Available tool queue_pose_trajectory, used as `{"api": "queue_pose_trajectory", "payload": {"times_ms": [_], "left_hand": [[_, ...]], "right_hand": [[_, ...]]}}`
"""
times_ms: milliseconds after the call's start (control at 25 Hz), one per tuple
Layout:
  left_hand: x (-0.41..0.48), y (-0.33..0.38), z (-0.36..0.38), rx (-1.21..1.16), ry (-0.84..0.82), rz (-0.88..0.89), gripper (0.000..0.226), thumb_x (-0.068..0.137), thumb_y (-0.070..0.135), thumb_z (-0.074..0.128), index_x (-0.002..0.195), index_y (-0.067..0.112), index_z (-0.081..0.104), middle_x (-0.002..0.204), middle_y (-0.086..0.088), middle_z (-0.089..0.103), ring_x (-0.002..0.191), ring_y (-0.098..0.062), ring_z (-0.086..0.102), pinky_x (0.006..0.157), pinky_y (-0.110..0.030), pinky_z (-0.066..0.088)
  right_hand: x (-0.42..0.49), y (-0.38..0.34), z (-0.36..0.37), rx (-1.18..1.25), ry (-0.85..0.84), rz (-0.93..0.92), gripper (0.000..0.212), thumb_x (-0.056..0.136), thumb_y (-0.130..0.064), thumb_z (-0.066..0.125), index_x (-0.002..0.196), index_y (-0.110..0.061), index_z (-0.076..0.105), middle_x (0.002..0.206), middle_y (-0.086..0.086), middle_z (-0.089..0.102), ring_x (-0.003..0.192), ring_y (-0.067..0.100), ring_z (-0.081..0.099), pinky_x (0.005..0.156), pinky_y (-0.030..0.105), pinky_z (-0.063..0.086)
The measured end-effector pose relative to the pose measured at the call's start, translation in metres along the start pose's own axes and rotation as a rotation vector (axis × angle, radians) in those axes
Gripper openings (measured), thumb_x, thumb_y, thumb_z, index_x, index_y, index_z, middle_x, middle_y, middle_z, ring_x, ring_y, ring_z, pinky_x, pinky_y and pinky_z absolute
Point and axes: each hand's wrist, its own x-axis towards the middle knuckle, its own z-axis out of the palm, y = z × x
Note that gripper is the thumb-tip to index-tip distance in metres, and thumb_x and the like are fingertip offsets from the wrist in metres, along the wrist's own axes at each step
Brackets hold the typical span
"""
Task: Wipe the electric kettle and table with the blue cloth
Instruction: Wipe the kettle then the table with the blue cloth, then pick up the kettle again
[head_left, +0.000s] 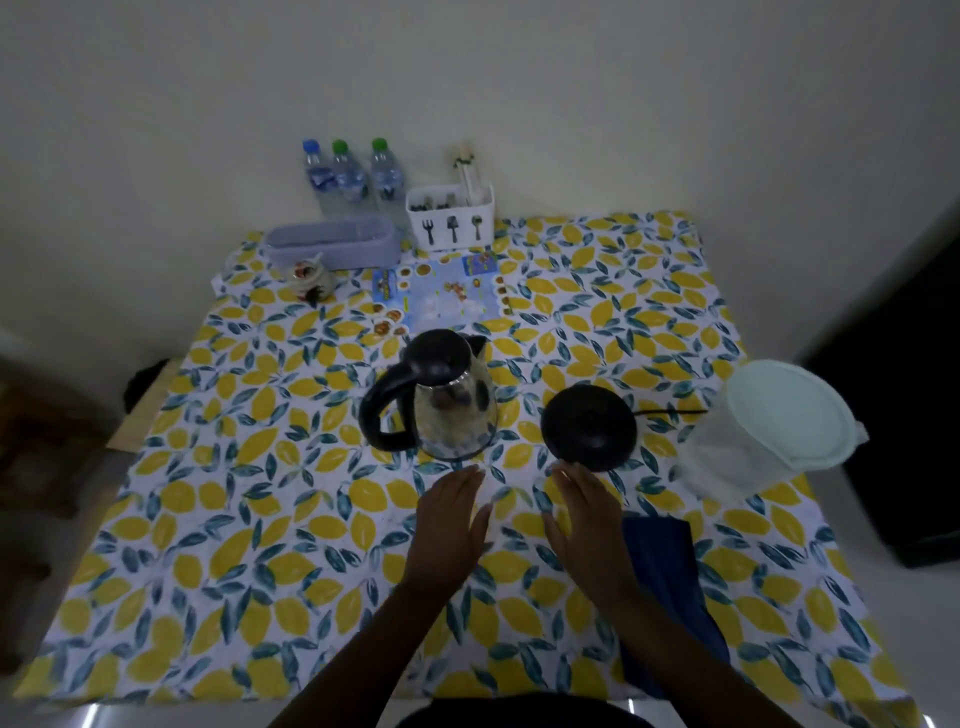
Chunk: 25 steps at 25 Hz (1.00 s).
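The worktop (218, 545) carries a cloth printed with yellow lemons and blue-green leaves; both hands hover over its middle.

The blue cloth (670, 587) lies flat on the worktop just right of the right hand (584, 525) and partly beneath the right forearm. No finger touches it.

A lidded translucent tub (779, 423) stands well to the right of the right hand, at the worktop's right edge.

The electric kettle (441, 397) stands upright just beyond the fingertips of the left hand (449, 525), apart from them. Its body is polished metal, its lid is black, and its black handle points left.

The black kettle base (588, 426) lies directly beyond the right hand, the fingertips reaching its near rim; contact cannot be confirmed. Its cord runs off to the right.

Far beyond both hands, along the wall: a grey oblong basket (332, 244), a white cutlery holder (451, 215), three water bottles (353, 176), a picture card (441, 296) and a small ceramic jar (311, 280).

Left hand: spread open, palm down, fingers extended, holding nothing. Right hand: likewise open, palm down, holding nothing. The two hands sit side by side with a gap between them.
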Motion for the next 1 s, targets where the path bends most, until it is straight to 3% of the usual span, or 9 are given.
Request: {"api": "queue_pose_trajectory", "payload": {"times_ms": [120, 240, 320, 440, 520, 600, 680, 840, 1000], "left_hand": [[0.033, -0.023, -0.038, -0.048, 0.186, -0.027, 0.038, 0.095, 0.024, 0.056, 0.128, 0.005, 0.055, 0.132, -0.015, 0.060, 0.123, -0.032, 0.054, 0.104, -0.047, 0.045], [0.057, -0.041, -0.067, -0.131, 0.334, -0.078, 0.037, 0.095, 0.016, 0.057, 0.131, 0.006, 0.053, 0.137, -0.018, 0.052, 0.129, -0.028, 0.042, 0.104, -0.048, 0.045], [0.074, -0.052, -0.079, -0.169, 0.399, -0.118, 0.039, 0.097, 0.022, 0.053, 0.133, 0.007, 0.049, 0.140, -0.019, 0.048, 0.132, -0.028, 0.039, 0.105, -0.047, 0.042], [0.097, -0.070, -0.087, -0.270, 0.310, -0.178, 0.042, 0.097, 0.029, 0.052, 0.133, 0.008, 0.049, 0.133, -0.016, 0.055, 0.124, -0.031, 0.051, 0.104, -0.043, 0.043], [0.107, -0.083, -0.088, -0.390, 0.171, -0.185, 0.032, 0.095, 0.035, 0.056, 0.122, 0.018, 0.056, 0.112, -0.004, 0.064, 0.102, -0.018, 0.061, 0.089, -0.033, 0.049], [0.115, -0.093, -0.085, -0.443, 0.076, -0.237, 0.026, 0.091, 0.046, 0.059, 0.103, 0.023, 0.056, 0.085, 0.008, 0.057, 0.076, -0.007, 0.057, 0.068, -0.028, 0.043], [0.119, -0.100, -0.080, -0.465, 0.056, -0.330, 0.033, 0.086, 0.050, 0.065, 0.092, 0.020, 0.052, 0.072, 0.007, 0.050, 0.062, -0.009, 0.051, 0.058, -0.025, 0.035], [0.121, -0.100, -0.074, -0.561, 0.099, -0.406, 0.036, 0.080, 0.045, 0.075, 0.087, 0.017, 0.053, 0.070, 0.001, 0.051, 0.064, -0.021, 0.052, 0.055, -0.025, 0.037], [0.126, -0.078, -0.077, -0.614, 0.103, -0.344, 0.028, 0.080, 0.037, 0.077, 0.084, 0.019, 0.056, 0.068, -0.005, 0.057, 0.058, -0.014, 0.053, 0.050, -0.019, 0.040]], "right_hand": [[0.053, -0.038, -0.003, -0.002, 0.032, -0.113, 0.066, 0.089, -0.033, 0.062, 0.146, -0.016, 0.031, 0.154, 0.003, 0.033, 0.143, 0.018, 0.024, 0.111, 0.037, 0.028], [0.103, -0.073, -0.004, -0.002, 0.020, -0.207, 0.076, 0.088, -0.032, 0.064, 0.149, -0.016, 0.022, 0.158, 0.005, 0.021, 0.147, 0.020, 0.014, 0.114, 0.037, 0.023], [0.135, -0.092, -0.004, -0.018, -0.006, -0.246, 0.080, 0.087, -0.030, 0.064, 0.150, -0.018, 0.017, 0.160, 0.004, 0.014, 0.148, 0.021, 0.007, 0.115, 0.040, 0.022], [0.171, -0.110, 0.000, -0.073, -0.073, -0.271, 0.083, 0.087, -0.037, 0.063, 0.151, -0.018, 0.014, 0.160, 0.007, 0.015, 0.148, 0.026, 0.010, 0.115, 0.048, 0.022], [0.185, -0.113, 0.006, -0.092, -0.134, -0.269, 0.087, 0.085, -0.041, 0.065, 0.151, -0.018, 0.014, 0.160, 0.006, 0.016, 0.148, 0.024, 0.010, 0.115, 0.052, 0.024], [0.188, -0.109, 0.011, -0.061, -0.156, -0.267, 0.090, 0.082, -0.042, 0.068, 0.151, -0.020, 0.014, 0.160, 0.005, 0.017, 0.148, 0.022, 0.007, 0.115, 0.052, 0.025], [0.186, -0.105, 0.014, -0.013, -0.148, -0.267, 0.092, 0.081, -0.041, 0.071, 0.151, -0.022, 0.014, 0.160, 0.002, 0.015, 0.148, 0.019, 0.003, 0.117, 0.049, 0.023], [0.183, -0.107, 0.014, 0.061, -0.135, -0.246, 0.093, 0.082, -0.036, 0.071, 0.150, -0.028, 0.008, 0.159, -0.007, 0.007, 0.148, 0.014, -0.003, 0.118, 0.048, 0.023], [0.172, -0.095, -0.001, 0.166, -0.104, -0.154, 0.089, 0.087, -0.036, 0.066, 0.147, -0.042, 0.001, 0.157, -0.018, -0.001, 0.146, 0.005, -0.010, 0.115, 0.047, 0.029]]}}
